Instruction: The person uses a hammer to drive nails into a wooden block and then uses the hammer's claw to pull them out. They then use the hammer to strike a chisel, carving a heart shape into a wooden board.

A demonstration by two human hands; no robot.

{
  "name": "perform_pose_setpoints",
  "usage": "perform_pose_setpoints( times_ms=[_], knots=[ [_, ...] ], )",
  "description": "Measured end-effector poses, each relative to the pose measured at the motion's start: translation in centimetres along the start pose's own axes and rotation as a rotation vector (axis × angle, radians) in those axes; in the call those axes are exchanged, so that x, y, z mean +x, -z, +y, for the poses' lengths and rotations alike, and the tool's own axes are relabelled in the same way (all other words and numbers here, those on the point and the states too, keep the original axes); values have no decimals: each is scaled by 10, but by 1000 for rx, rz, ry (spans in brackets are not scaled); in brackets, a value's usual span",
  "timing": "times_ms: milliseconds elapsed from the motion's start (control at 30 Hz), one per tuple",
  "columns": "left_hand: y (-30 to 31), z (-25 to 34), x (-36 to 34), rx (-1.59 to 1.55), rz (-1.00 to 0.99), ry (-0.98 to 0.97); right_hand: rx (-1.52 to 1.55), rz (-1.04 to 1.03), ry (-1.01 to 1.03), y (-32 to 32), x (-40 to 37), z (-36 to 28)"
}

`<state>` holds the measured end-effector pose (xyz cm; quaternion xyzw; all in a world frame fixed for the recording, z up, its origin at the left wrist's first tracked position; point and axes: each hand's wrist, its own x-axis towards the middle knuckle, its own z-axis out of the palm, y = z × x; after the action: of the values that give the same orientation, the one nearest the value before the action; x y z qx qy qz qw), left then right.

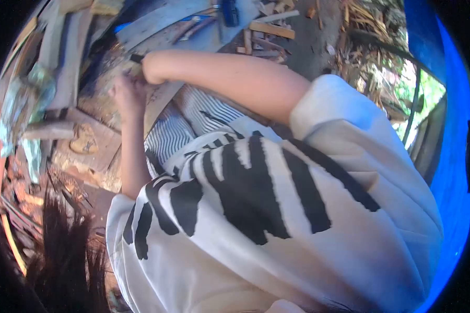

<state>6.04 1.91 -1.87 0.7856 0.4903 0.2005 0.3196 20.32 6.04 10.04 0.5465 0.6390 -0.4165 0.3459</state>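
My left hand (129, 93) is over the wooden work surface (104, 86), its fingers bent and blurred, close beside the other hand. My right hand (154, 69) reaches across from the right with its fingers closed. A short dark end (137, 58) sticks out at the right hand; what it belongs to is hidden in the grip. Both hands meet just beyond my knees, which are in striped trousers (175, 130). Under and past them lies a pale board (159, 99).
Long planks (68, 57) lean at the left, beside a pale green plastic bag (36, 94). A wooden block (86, 140) lies nearer. A dark blue object (228, 13) stands at the far side. Wood offcuts (271, 29) and shavings cover the ground; a blue sheet (449, 156) hangs right.
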Motion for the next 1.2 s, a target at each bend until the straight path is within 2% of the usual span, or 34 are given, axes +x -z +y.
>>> perform_pose_setpoints(
  times_ms=[33,67,100,200,233,267,300,400,467,500,567,600,633,700,733,767,800,833,867,900,967,1000,1067,1133,1200],
  knots=[
    [1,-2,1,9,-10,-16,47,-88,-50,8,0,-4],
    [18,13,10,-109,18,57,-3,-124,-68,0,14,-3],
    [19,17,14,-181,109,94,-49,-158,-90,-8,29,-1],
    [6,23,1,-188,53,169,-42,-148,-118,-11,39,-3],
    [0,28,-8,-210,16,166,27,-159,-190,-12,46,-2],
    [3,35,-12,-216,155,-149,93,-173,-264,-14,51,-1],
    [13,33,-10,-208,157,-133,85,-180,-250,-15,51,-2],
    [57,23,5,-228,365,298,27,-186,-198,-9,40,-4],
    [97,3,-8,-189,433,474,-20,-139,-198,4,18,-13],
    [106,-10,-23,-175,440,493,-30,-148,-177,-1,19,-12],
    [117,-31,-52,-60,406,655,32,-100,-171,-9,26,-7],
    [120,-33,-61,-2,399,757,-88,-208,-86,-8,34,-4],
    [116,-45,-73,29,413,776,-211,-310,8,-8,43,-2],
    [101,-83,-96,79,511,698,122,-45,-132,-10,26,-2],
    [98,-87,-100,-57,586,698,61,-20,-71,-13,28,8],
    [100,-89,-100,-27,595,707,1,5,-18,-18,33,12],
    [100,-89,-98,-129,651,707,1,5,6,-9,31,2],
    [98,-86,-97,-240,706,703,19,-122,-99,2,25,-4],
    [103,-75,-95,-194,660,764,34,-249,-212,9,21,-8],
    [101,-68,-95,-193,664,769,28,-251,-209,5,24,-7],
    [96,-54,-90,476,684,581,-109,-214,-135,3,24,-8],
    [88,-44,-89,350,670,610,-114,-211,-142,7,21,-9],
    [77,-27,-80,-123,432,474,84,-198,-200,15,12,-12],
    [59,-4,-61,-313,294,266,48,-214,-238,16,15,-13],
    [40,12,-37,-378,278,242,20,-226,-270,15,18,-15]
  ],
)
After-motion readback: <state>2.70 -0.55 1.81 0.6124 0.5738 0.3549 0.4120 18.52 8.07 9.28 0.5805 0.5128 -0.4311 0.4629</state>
